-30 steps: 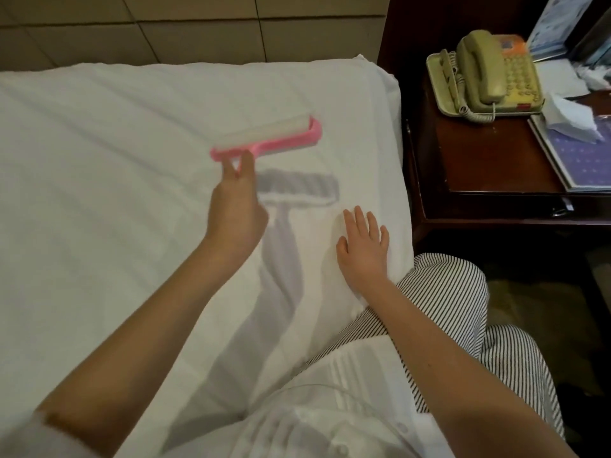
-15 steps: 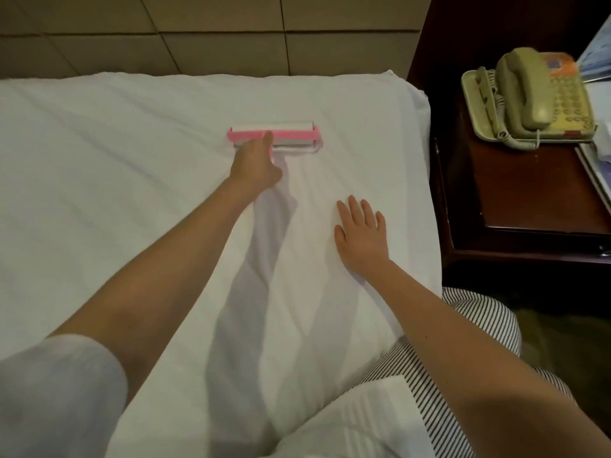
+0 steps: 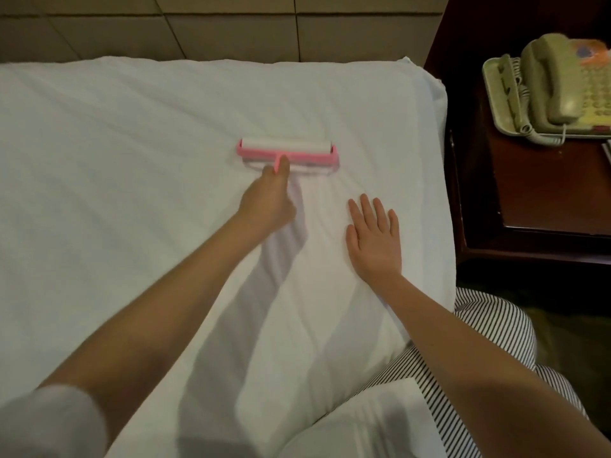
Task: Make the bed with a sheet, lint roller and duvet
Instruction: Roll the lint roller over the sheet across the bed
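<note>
A white sheet (image 3: 132, 180) covers the bed and fills most of the view. On it lies a pink lint roller (image 3: 287, 153) with a white roll, its roll down on the sheet near the head end. My left hand (image 3: 267, 203) grips the roller's pink handle, arm stretched forward. My right hand (image 3: 375, 238) lies flat on the sheet to the right of the roller, fingers straight and spread, near the bed's right edge. No duvet is in view.
A dark wooden nightstand (image 3: 545, 200) stands right of the bed with a beige telephone (image 3: 552, 87) on it. A padded tan headboard (image 3: 231, 24) runs along the top. My striped trousers (image 3: 489, 338) are at the bed's right edge.
The lint roller came down from the air onto the sheet and now lies with its roll on the fabric. My right hand stayed flat on the sheet.
</note>
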Action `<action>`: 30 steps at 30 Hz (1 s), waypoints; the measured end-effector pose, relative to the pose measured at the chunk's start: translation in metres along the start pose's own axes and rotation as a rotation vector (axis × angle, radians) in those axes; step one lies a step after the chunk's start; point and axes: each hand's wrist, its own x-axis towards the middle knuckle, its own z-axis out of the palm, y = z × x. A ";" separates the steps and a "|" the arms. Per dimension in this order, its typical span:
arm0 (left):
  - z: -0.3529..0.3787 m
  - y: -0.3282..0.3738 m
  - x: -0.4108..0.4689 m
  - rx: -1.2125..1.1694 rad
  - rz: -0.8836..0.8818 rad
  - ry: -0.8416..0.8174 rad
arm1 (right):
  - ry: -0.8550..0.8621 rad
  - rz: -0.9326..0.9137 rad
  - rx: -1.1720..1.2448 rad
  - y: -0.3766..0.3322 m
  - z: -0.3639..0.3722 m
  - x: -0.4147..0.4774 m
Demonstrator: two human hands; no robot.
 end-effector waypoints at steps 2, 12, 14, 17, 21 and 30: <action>-0.006 0.005 0.036 -0.102 -0.015 0.011 | 0.001 0.001 -0.002 0.000 0.000 0.000; 0.031 -0.001 -0.133 -0.144 -0.006 -0.001 | 0.052 0.000 0.000 0.001 0.002 0.000; 0.024 0.003 -0.126 -0.071 -0.008 -0.008 | 0.056 -0.003 0.007 0.001 0.002 0.000; 0.007 0.007 -0.072 -0.029 -0.053 0.021 | 0.060 -0.006 0.019 0.001 0.004 -0.001; -0.006 0.026 -0.003 -0.075 -0.136 0.012 | 0.059 -0.005 0.033 0.002 0.003 -0.002; 0.041 0.023 -0.126 0.118 -0.057 0.034 | 0.090 -0.007 0.064 0.003 0.004 -0.003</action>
